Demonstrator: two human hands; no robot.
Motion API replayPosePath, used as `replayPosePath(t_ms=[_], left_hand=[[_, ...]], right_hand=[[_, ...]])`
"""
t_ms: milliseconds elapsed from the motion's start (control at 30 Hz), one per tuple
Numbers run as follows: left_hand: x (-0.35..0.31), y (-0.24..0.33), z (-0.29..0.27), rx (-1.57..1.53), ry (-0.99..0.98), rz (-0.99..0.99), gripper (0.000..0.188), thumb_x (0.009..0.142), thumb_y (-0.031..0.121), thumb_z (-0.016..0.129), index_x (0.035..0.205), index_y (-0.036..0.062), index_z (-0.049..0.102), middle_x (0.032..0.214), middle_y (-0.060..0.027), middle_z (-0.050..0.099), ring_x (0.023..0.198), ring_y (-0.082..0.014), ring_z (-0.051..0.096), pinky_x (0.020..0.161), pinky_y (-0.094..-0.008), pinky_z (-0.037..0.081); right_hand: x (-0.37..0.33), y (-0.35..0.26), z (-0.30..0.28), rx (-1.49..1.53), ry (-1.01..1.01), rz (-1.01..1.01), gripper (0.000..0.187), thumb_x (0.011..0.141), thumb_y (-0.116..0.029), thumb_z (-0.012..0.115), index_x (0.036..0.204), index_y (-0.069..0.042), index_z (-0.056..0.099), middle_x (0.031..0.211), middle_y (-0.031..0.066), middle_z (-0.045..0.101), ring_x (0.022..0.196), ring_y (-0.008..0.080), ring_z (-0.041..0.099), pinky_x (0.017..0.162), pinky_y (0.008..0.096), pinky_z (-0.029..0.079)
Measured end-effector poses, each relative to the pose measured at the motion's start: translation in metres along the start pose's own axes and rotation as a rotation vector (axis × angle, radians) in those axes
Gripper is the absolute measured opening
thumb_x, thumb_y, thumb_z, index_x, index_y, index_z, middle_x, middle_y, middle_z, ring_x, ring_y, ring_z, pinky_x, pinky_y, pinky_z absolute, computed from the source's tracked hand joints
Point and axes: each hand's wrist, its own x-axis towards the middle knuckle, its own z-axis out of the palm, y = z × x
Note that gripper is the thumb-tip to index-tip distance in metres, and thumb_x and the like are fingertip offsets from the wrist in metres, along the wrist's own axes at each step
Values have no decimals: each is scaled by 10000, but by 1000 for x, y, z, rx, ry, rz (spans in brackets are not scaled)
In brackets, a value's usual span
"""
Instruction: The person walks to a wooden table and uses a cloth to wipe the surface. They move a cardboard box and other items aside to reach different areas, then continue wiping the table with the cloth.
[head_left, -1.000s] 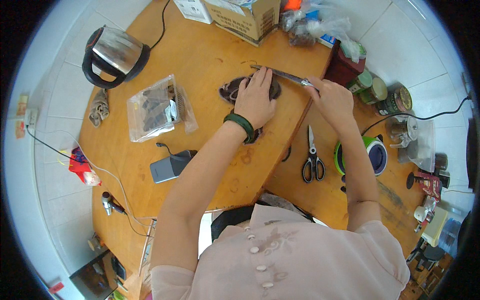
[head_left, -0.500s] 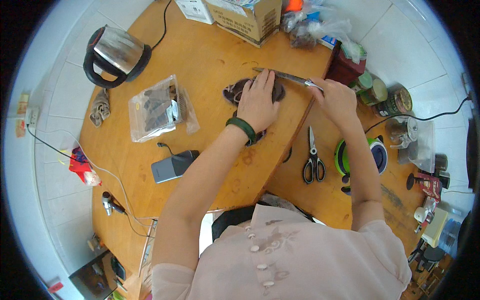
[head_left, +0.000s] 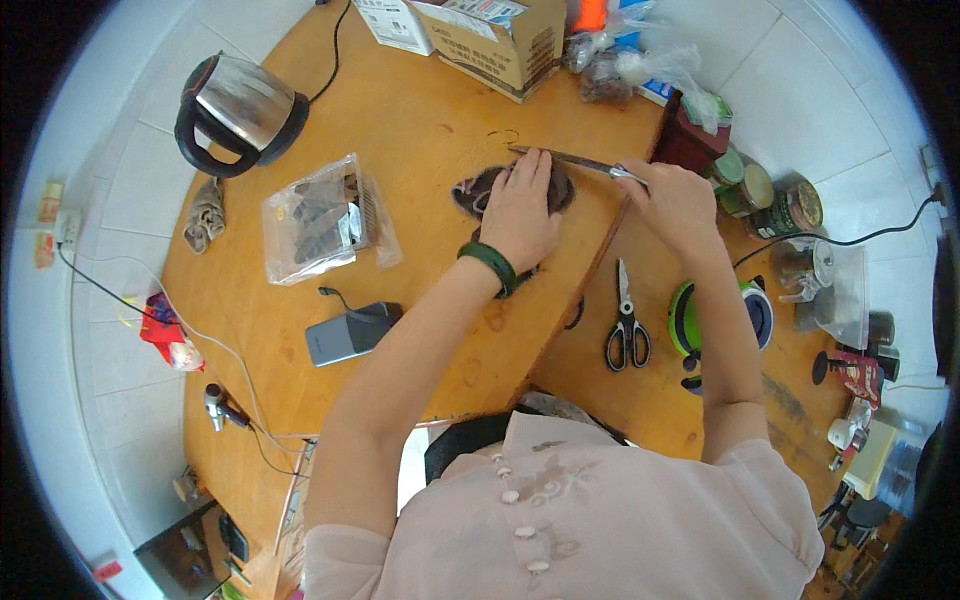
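Note:
My left hand (head_left: 522,210) lies with fingers stretched out on top of a dark brown, fuzzy cloth-like thing (head_left: 470,192), pressing it to the table and covering most of it. What kind of thing it is I cannot make out. In my right hand (head_left: 668,200), fingers wrap round the handle of a knife (head_left: 575,159). Its long, thin blade points left and passes just beyond my left fingertips, along the far side of the dark thing. Whether the blade touches it is hard to see. A dark green bracelet (head_left: 490,266) circles my left wrist.
Left of my hands are a clear plastic package (head_left: 312,222), a grey power bank (head_left: 345,337) and a steel kettle (head_left: 243,105). Scissors (head_left: 627,325) and a green-rimmed container (head_left: 684,320) lie right, beyond the table edge (head_left: 563,330). A cardboard box (head_left: 498,50) stands at the back.
The knife blade and my left fingertips sit slightly lower in the picture, but the whole view has shifted a little too. Both hands keep their places on the dark thing and the knife.

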Motion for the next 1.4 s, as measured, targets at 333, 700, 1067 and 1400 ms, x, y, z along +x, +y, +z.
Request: replayPosePath(t_ms=[333,700,1067,1400], left_hand=[[-1,-3,0,-30,-35,-35,716,821,151,602,1430,-86,310,1486,-263,333,1352,-405,355,1151,-447,278],[-1,-1,-1,-90,42,-36,721,817,146,596,1435,-86,307,1499,-256,323,1357,-413,351,1155,-442,275],[10,-14,12,-50,158,-79,710,818,164,587,1417,-106,318,1478,-286,329,1365,-418,329,1152,-454,270],[10,-11,6,-55,122,-108,699,813,138,596,1406,-110,324,1462,-284,336,1314,-438,375,1134,-458,295]], right_hand=[[-3,-3,3,-7,29,6,302,934,-413,566,1091,-194,703,833,94,698,793,287,681,660,415,540],[-1,-6,1,16,74,-24,297,918,-417,584,1077,-196,703,811,97,696,768,295,684,639,417,537],[21,-13,11,29,114,-65,308,926,-439,570,1075,-206,704,792,125,691,755,312,683,626,428,534],[34,-4,8,-14,51,-105,317,926,-444,569,1102,-220,708,816,121,701,766,306,685,634,431,534]])
